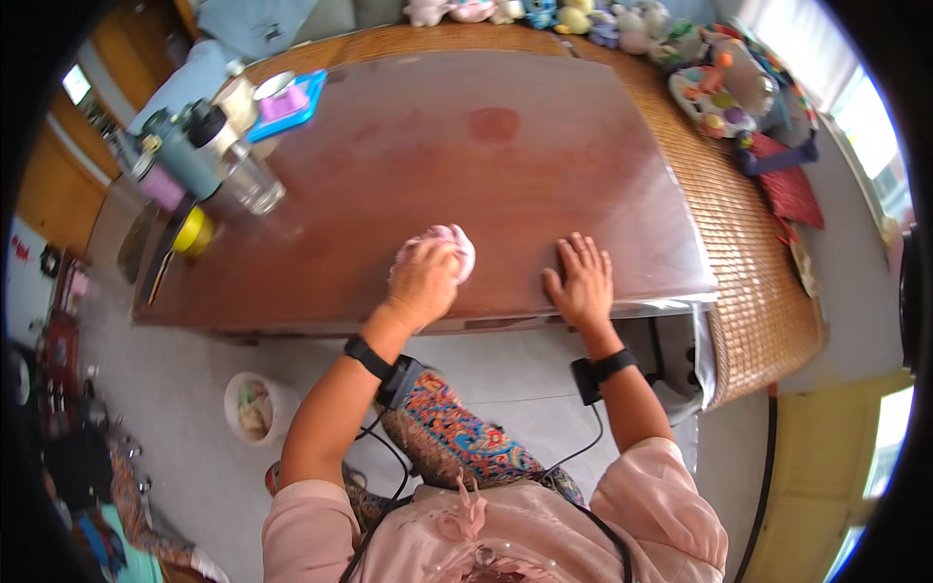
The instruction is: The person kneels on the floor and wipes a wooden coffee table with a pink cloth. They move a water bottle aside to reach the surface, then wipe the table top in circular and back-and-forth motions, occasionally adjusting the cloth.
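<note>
A bunched pink cloth [461,244] is pressed against the dark red-brown tabletop [408,175], and my left hand [425,283] grips it from above. To the right, near the front edge of the table, my right hand [583,283] rests palm down with its fingers spread and nothing held. A round darker mark [495,125] shows on the far part of the shiny surface.
At the left stand a clear glass [255,186], a teal bottle [182,157], a yellow-lidded container [192,230] and a blue tray [306,109]. Woven-mat seating [729,240] borders the right side, with several plush toys [576,16] behind. A white bin [237,408] sits on the floor.
</note>
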Available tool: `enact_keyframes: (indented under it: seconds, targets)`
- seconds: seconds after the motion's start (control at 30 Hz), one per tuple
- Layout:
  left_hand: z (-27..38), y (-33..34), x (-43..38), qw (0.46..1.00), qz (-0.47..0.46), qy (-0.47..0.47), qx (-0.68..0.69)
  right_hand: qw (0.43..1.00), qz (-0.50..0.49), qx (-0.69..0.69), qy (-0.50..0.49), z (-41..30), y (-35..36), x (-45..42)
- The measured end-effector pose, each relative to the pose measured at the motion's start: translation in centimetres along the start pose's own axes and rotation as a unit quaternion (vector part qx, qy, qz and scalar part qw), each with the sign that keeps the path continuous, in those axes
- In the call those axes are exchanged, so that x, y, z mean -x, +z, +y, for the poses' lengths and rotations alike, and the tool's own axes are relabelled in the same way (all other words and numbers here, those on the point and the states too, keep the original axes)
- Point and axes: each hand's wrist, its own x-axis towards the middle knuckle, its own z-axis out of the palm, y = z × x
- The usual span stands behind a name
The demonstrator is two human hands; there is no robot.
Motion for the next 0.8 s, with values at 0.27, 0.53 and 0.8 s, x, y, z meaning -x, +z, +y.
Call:
enact_keyframes:
  seconds: [0.27,0.53,0.8]
  targets:
    - [-14.0,-7.9,16.0,0.926,0.027,-0.288,-0.243,1.0,-0.01,0.014,-0.008,-1.6,0.6,-0.1]
    - [7.6,0.1,-0.1,0.996,0.037,-0.06,0.051,1.0,-0.004,0.024,0.001,-0.3,0.5,-0.1]
    - [1.0,-2.4,6.6,0.988,0.076,-0.098,0.09,1.0,0.002,-0.001,-0.014,0.1,0.7,0.1]
